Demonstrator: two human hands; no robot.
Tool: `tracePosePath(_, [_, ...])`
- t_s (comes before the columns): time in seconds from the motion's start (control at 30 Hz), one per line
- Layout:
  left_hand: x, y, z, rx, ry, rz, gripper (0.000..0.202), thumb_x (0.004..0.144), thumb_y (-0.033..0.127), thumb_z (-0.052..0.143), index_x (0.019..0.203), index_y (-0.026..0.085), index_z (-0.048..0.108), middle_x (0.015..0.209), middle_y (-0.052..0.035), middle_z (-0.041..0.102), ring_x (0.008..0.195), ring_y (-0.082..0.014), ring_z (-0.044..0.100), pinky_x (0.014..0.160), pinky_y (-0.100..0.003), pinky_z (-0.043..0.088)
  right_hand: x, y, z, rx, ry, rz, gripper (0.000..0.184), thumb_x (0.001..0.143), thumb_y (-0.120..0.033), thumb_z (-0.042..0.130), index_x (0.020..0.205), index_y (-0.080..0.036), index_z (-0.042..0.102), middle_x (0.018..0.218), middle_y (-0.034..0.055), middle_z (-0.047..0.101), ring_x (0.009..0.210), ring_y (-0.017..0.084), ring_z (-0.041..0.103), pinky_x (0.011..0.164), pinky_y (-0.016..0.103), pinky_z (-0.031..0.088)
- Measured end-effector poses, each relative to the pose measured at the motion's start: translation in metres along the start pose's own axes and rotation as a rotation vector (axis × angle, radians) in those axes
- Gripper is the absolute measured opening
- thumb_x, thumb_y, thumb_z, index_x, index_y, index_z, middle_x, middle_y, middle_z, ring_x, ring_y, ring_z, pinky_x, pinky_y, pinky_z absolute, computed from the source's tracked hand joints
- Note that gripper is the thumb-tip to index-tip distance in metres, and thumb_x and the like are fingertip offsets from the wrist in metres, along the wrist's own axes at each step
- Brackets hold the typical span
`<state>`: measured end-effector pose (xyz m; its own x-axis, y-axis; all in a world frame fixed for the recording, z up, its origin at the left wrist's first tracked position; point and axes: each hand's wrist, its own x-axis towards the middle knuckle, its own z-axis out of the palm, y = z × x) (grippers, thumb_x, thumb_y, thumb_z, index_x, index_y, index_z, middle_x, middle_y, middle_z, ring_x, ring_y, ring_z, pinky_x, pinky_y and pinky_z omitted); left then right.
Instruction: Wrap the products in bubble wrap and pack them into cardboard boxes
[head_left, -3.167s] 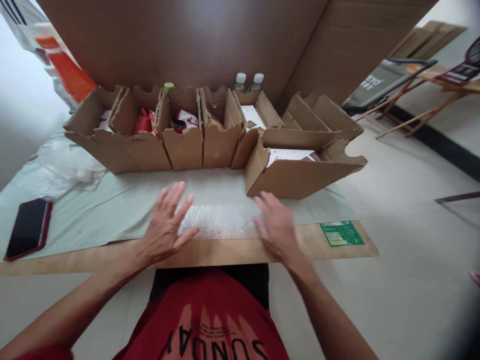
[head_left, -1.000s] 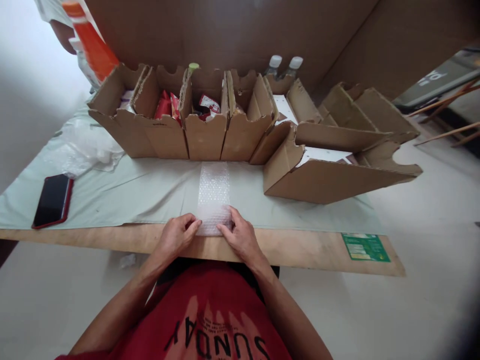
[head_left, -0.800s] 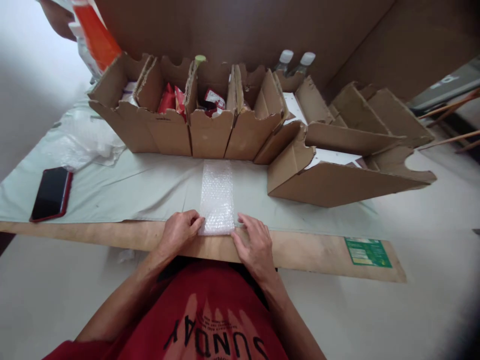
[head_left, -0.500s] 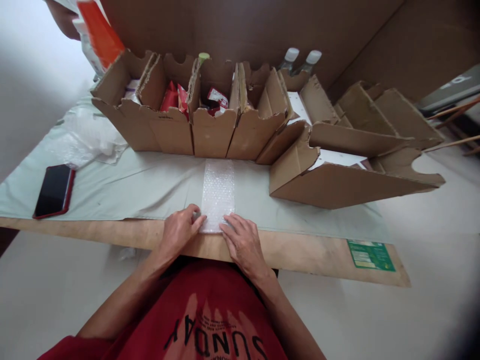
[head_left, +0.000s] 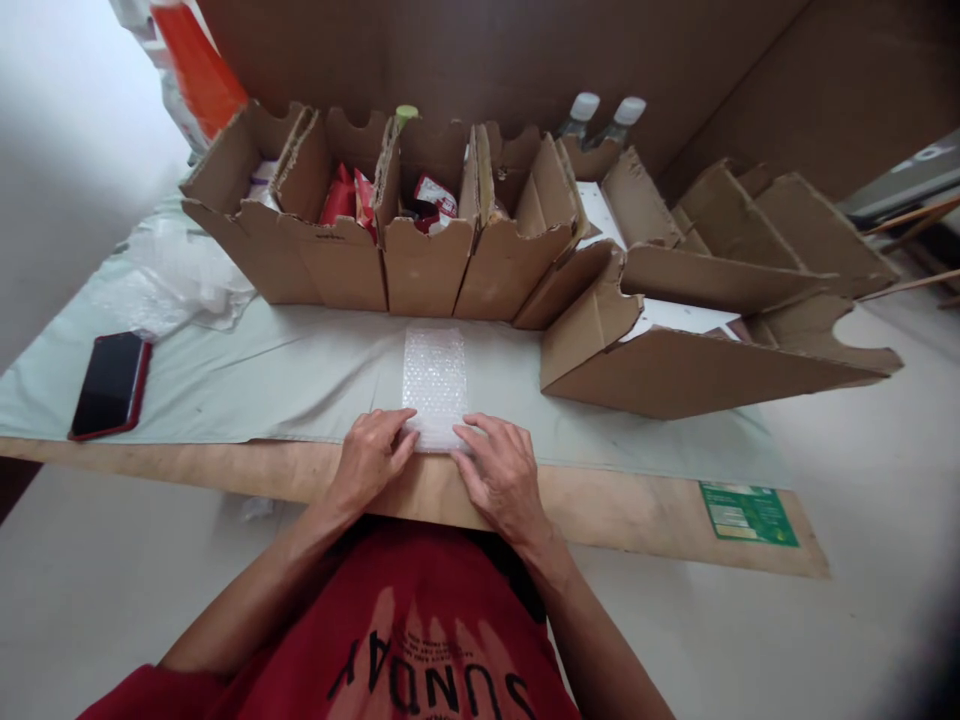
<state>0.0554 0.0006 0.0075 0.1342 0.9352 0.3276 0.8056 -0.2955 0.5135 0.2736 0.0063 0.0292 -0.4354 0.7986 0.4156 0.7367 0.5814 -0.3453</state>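
A short strip of clear bubble wrap lies on the pale green cloth in front of me, its near end by the table's front edge. My left hand grips the near left corner of the strip between thumb and fingertips. At the opposite corner, my right hand pinches the right edge, its other fingers bent. The near end looks thicker, as though folded over. What lies beneath the fingertips is hidden.
Cardboard bins stand in a row behind the strip, some holding red packets. Another cardboard bin sits at the right. A phone and crumpled clear plastic lie left. A green card is on the wooden edge.
The bubble wrap strip has become shorter, its near end turned over and moved away from me. Both hands have shifted slightly forward with it.
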Motion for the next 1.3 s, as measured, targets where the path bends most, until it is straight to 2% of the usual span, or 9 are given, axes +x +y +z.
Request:
tracePosePath(0.13, [0.001, -0.002, 0.001, 0.028, 0.048, -0.016, 0.028, 0.100, 0.027, 0.057, 0.122, 0.014, 0.069, 0.107, -0.0140, 0.073, 0.099, -0.0287, 0.068, 0.089, -0.043, 0.054, 0.001, 0.006, 0.011, 0.003, -0.106, -0.094, 0.024, 0.098, -0.018, 0.063, 0.122, -0.019, 0.069, 0.130, 0.0108, 0.073, 0.130, 0.032, 0.059, 0.102, 0.047, 0.045])
tracePosePath(0.27, [-0.019, 0.005, -0.013, -0.031, 0.038, 0.144, 0.031, 0.099, 0.028, 0.061, 0.128, 0.018, 0.065, 0.129, -0.0145, 0.068, 0.123, -0.0302, 0.061, 0.104, -0.046, 0.049, 0.005, 0.010, 0.010, 0.150, -0.161, -0.035, 0.025, 0.099, -0.016, 0.061, 0.122, -0.020, 0.070, 0.120, 0.0081, 0.077, 0.124, 0.029, 0.063, 0.103, 0.047, 0.045])
tracePosePath(0.4, [-0.023, 0.006, -0.020, -0.125, -0.019, 0.146, 0.029, 0.100, 0.019, 0.057, 0.128, 0.020, 0.064, 0.111, -0.0085, 0.075, 0.109, -0.0250, 0.066, 0.098, -0.041, 0.050, 0.007, 0.011, -0.003, 0.285, -0.245, 0.024, 0.028, 0.101, -0.024, 0.060, 0.128, -0.022, 0.069, 0.117, 0.0075, 0.078, 0.111, 0.025, 0.068, 0.099, 0.044, 0.048])
tracePosePath(0.53, [0.001, -0.005, -0.007, -0.045, 0.007, 0.052, 0.027, 0.099, 0.022, 0.057, 0.124, 0.017, 0.067, 0.097, -0.0078, 0.075, 0.092, -0.0242, 0.067, 0.086, -0.039, 0.052, 0.009, 0.011, -0.003, 0.146, -0.083, 0.087, 0.032, 0.102, -0.030, 0.060, 0.132, -0.020, 0.067, 0.132, 0.0130, 0.072, 0.121, 0.029, 0.064, 0.100, 0.046, 0.049])
tracePosePath(0.67, [0.019, -0.014, 0.004, -0.006, 0.048, 0.026, 0.028, 0.099, 0.025, 0.057, 0.124, 0.015, 0.067, 0.111, -0.0132, 0.073, 0.103, -0.0284, 0.066, 0.091, -0.043, 0.051, 0.014, 0.012, 0.008, 0.023, -0.129, -0.046, 0.037, 0.096, -0.025, 0.069, 0.132, -0.018, 0.066, 0.143, 0.0153, 0.065, 0.134, 0.034, 0.057, 0.106, 0.050, 0.046])
tracePosePath(0.77, [0.010, -0.011, -0.003, -0.020, 0.053, 0.085, 0.032, 0.098, 0.030, 0.061, 0.127, 0.016, 0.065, 0.125, -0.0153, 0.069, 0.117, -0.0298, 0.063, 0.100, -0.045, 0.049, 0.015, 0.014, 0.011, 0.044, -0.190, -0.043, 0.036, 0.095, -0.018, 0.067, 0.131, -0.019, 0.067, 0.139, 0.0130, 0.069, 0.137, 0.033, 0.056, 0.107, 0.051, 0.044])
tracePosePath(0.9, [-0.015, -0.002, -0.020, -0.097, -0.040, 0.180, 0.032, 0.099, 0.025, 0.061, 0.129, 0.016, 0.063, 0.118, -0.0122, 0.072, 0.113, -0.0268, 0.064, 0.100, -0.042, 0.049, 0.010, 0.012, 0.001, 0.211, -0.219, -0.016, 0.028, 0.098, -0.018, 0.064, 0.125, -0.019, 0.070, 0.123, 0.0083, 0.077, 0.129, 0.029, 0.061, 0.109, 0.049, 0.043])
tracePosePath(1.1, [0.000, -0.005, -0.011, -0.118, -0.041, -0.009, 0.031, 0.098, 0.028, 0.059, 0.125, 0.017, 0.067, 0.103, -0.0098, 0.075, 0.094, -0.0254, 0.066, 0.090, -0.041, 0.051, 0.005, 0.007, -0.006, 0.139, -0.110, 0.060, 0.032, 0.101, -0.027, 0.061, 0.131, -0.017, 0.067, 0.132, 0.0131, 0.072, 0.123, 0.029, 0.063, 0.102, 0.046, 0.048])
tracePosePath(1.3, [0.022, -0.011, 0.000, -0.107, 0.044, -0.128, 0.032, 0.096, 0.035, 0.059, 0.120, 0.016, 0.069, 0.105, -0.0129, 0.073, 0.101, -0.0289, 0.066, 0.091, -0.044, 0.052, 0.013, 0.009, 0.012, 0.070, -0.124, 0.004, 0.033, 0.095, -0.020, 0.068, 0.128, -0.018, 0.069, 0.136, 0.0154, 0.070, 0.130, 0.033, 0.059, 0.106, 0.051, 0.044])
